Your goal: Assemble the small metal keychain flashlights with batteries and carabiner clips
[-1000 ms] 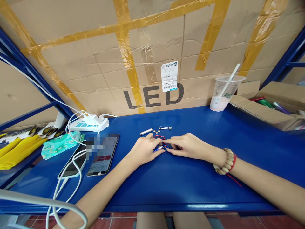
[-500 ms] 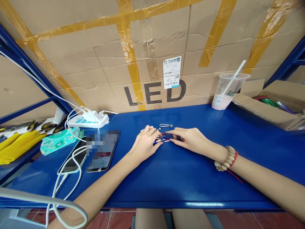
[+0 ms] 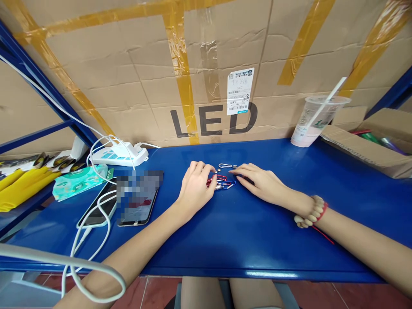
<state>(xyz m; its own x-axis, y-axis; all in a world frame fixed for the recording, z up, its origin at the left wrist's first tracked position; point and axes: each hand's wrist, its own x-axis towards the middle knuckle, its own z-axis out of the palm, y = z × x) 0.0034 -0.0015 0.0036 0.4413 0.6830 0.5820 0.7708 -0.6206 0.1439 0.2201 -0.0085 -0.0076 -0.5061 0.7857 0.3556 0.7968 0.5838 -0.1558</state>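
My left hand (image 3: 198,185) rests on the table with fingers curved and thumb apart from the index finger. Beside its thumb lie a red carabiner (image 3: 221,177) and a blue carabiner (image 3: 230,184), with a small silver cylinder (image 3: 219,187) next to them; the hand partly covers this group. Tiny round metal pieces (image 3: 219,170) sit by the index fingertip. Farther back is a silver carabiner (image 3: 224,165), a small metal piece (image 3: 234,166) at its right end. My right hand (image 3: 262,182) lies to the right, fingers extended, fingertips near these parts, nothing visible in it.
On the left of the blue table (image 3: 244,240) are two phones (image 3: 138,210), white cables (image 3: 75,244), a power strip (image 3: 138,159) and a green tissue pack (image 3: 80,182). A plastic cup with straw (image 3: 310,124) and an open carton (image 3: 363,150) stand right, before a large cardboard box (image 3: 135,103).
My fingers have come away from the carabiners; the blue one now lies uncovered. My right hand has shifted slightly back, toward the small metal piece. The view has turned slightly left.
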